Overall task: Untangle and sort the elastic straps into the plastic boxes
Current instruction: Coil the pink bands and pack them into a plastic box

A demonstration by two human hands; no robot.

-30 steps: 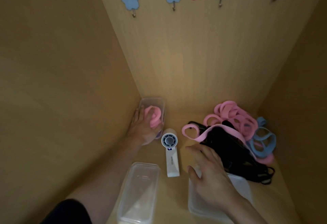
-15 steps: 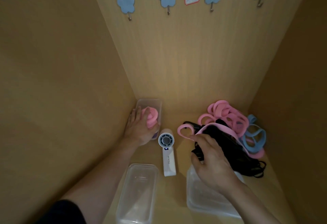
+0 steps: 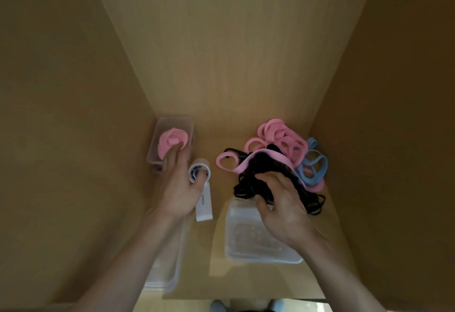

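- A pink coil (image 3: 167,144) is seen lying in the far box (image 3: 176,119) at the far left.
- The left hand (image 3: 178,188) is held over the fan (image 3: 205,205). Its fingers are fairly straight and loosely spread, nothing is gripped, and the fingertips are laid on the coil's near edge.
- The near-left box (image 3: 163,279) is partly hidden under the left forearm.
- The near-right box (image 3: 246,245) is set just near of the strap pile.
- The black straps (image 3: 261,166) are gripped by the right hand (image 3: 285,210), with fingers and thumb curled round the bundle above the near-right box's far edge.
- Pink straps (image 3: 280,134) are heaped at the far right, tangled with the black ones.
- Blue straps (image 3: 317,164) are found at the pile's right edge.
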